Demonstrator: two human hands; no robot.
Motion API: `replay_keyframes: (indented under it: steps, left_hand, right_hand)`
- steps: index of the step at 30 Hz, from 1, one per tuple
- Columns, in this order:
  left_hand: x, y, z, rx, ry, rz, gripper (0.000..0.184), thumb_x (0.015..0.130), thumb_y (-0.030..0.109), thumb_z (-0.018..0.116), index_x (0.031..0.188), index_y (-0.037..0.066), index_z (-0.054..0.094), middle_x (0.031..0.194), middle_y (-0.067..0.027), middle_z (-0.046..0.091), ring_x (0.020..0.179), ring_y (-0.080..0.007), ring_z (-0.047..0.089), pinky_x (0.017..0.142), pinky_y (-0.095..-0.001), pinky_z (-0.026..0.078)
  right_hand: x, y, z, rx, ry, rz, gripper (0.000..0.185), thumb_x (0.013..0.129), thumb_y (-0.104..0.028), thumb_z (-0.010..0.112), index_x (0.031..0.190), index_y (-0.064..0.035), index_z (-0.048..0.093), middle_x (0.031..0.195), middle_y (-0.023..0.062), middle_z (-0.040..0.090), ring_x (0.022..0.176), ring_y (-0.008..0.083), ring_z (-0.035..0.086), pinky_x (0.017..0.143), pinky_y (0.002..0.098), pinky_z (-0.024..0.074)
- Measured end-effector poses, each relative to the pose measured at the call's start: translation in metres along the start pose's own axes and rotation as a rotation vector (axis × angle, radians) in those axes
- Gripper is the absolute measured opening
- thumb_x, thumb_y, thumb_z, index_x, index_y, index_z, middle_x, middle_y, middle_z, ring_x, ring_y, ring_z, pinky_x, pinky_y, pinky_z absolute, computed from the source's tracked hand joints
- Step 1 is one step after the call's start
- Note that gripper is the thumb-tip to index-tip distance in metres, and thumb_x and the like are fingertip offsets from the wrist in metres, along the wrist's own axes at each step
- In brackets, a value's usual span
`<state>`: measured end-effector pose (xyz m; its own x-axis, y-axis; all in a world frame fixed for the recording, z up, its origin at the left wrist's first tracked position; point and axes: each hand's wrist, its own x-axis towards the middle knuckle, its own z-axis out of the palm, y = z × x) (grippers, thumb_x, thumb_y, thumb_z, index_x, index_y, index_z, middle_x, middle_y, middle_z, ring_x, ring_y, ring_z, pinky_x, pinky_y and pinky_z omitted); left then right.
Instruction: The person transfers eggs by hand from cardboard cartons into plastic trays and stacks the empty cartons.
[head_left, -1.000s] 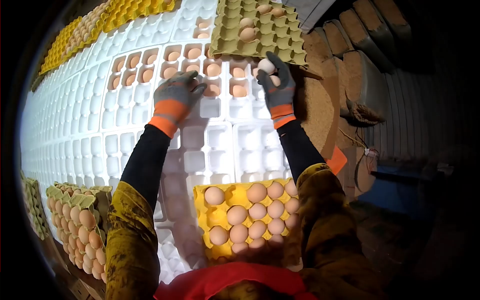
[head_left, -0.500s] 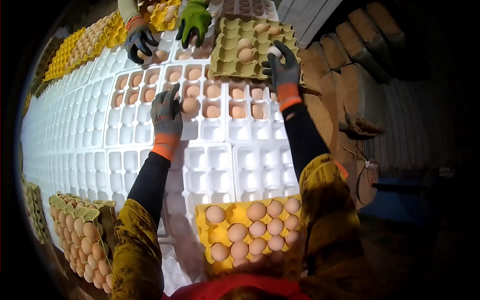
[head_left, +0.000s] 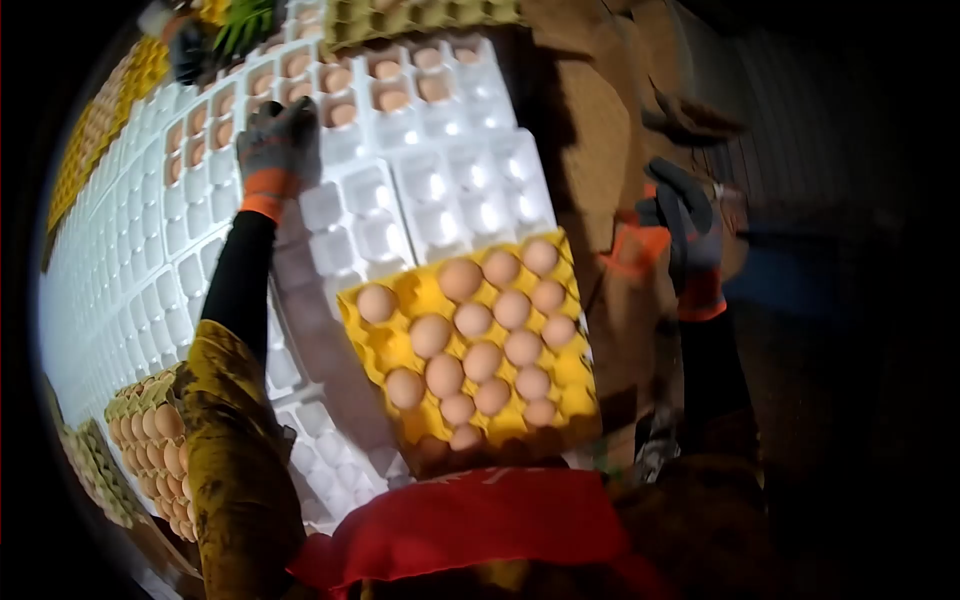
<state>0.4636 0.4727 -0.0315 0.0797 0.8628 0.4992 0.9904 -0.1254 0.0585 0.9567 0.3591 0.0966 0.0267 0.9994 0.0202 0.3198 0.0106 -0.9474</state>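
Since the earlier frame, the right hand (head_left: 690, 225) has swung away from the green pulp tray (head_left: 430, 18) and out over the dim area at the far right, near a bright orange object (head_left: 636, 247), and my whole head view has turned, so the yellow tray (head_left: 420, 292) now sits higher and slanted. In this head view I see both hands in grey gloves with dark coated fingers and orange cuffs. The right one is blurred, its fingers bent and close together; I cannot tell whether it grips anything. The left hand (head_left: 277, 145) lies over the white foam trays (head_left: 470, 180) with its back to me, fingers pointing forward beside the filled cells, and its palm is hidden, so I cannot tell its grip either. The foam is smooth and glossy, moulded into rounded square pockets, while the yellow tray has a matte, bumpy surface of peaks and cups. The eggs (head_left: 443, 375) are smooth ovals, from pale tan to pinkish brown; many sit in the yellow tray, others in the far rows of foam pockets, and more in stacked trays (head_left: 150, 450) at lower left. Another person's green glove (head_left: 243, 25) and dark glove (head_left: 187, 52) show at the top left. The red cloth (head_left: 480, 520) at the wearer's front carries pale marks along its upper edge that I cannot read.
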Motion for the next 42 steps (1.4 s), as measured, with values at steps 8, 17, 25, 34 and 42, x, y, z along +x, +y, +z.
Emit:
replay_keyframes:
  steps: [8,17,25,34,42]
  left_hand:
    - [0.026,-0.016,-0.011,0.035,-0.426,0.171,0.022,0.092,0.021,0.057,0.102,0.013,0.074,0.104,-0.0118,0.073,0.101,-0.0353,0.066,0.089,-0.0452,0.052]
    - [-0.115,0.229,-0.211,-0.811,-0.393,0.362,0.046,0.075,0.024,0.083,0.117,0.014,0.069,0.095,-0.0076,0.067,0.089,-0.0297,0.064,0.078,-0.0387,0.051]
    - [-0.232,0.329,-0.215,-0.312,-0.514,0.503,0.034,0.078,0.025,0.073,0.108,0.010,0.064,0.103,-0.0105,0.058,0.090,-0.0297,0.058,0.076,-0.0418,0.047]
    - [-0.203,0.250,-0.234,-1.822,-0.538,-0.858,0.020,0.098,0.009,0.055,0.116,0.001,0.060,0.103,-0.0044,0.064,0.091,-0.0146,0.063,0.082,-0.0278,0.052]
    - [-0.171,0.306,-0.186,-0.195,-0.643,0.257,0.043,0.080,0.019,0.076,0.118,0.012,0.060,0.110,-0.0130,0.060,0.098,-0.0331,0.062,0.074,-0.0426,0.053]
  right_hand:
    - [-0.161,0.047,-0.034,0.163,0.102,0.085,0.031,0.101,-0.013,0.059,0.130,-0.0023,0.064,0.125,0.0092,0.067,0.105,0.0199,0.066,0.089,0.0343,0.0552]
    - [-0.135,0.019,0.032,-0.969,-0.484,-0.479,0.051,0.084,-0.016,0.070,0.133,-0.0189,0.058,0.123,0.0067,0.061,0.108,0.0304,0.058,0.090,0.0419,0.0523]
    - [-0.150,0.017,0.006,0.951,-0.241,0.490,0.050,0.078,0.000,0.072,0.125,-0.0032,0.056,0.115,0.0071,0.059,0.107,0.0200,0.062,0.091,0.0320,0.0548]
    - [-0.178,0.005,0.051,-0.916,-0.544,-0.502,0.051,0.079,-0.026,0.080,0.124,-0.0119,0.063,0.109,0.0123,0.059,0.099,0.0328,0.064,0.084,0.0411,0.0539]
    - [-0.130,0.013,0.008,0.467,-0.401,0.196,0.046,0.083,-0.002,0.068,0.128,-0.0073,0.059,0.121,0.0069,0.059,0.102,0.0191,0.063,0.078,0.0297,0.0554]
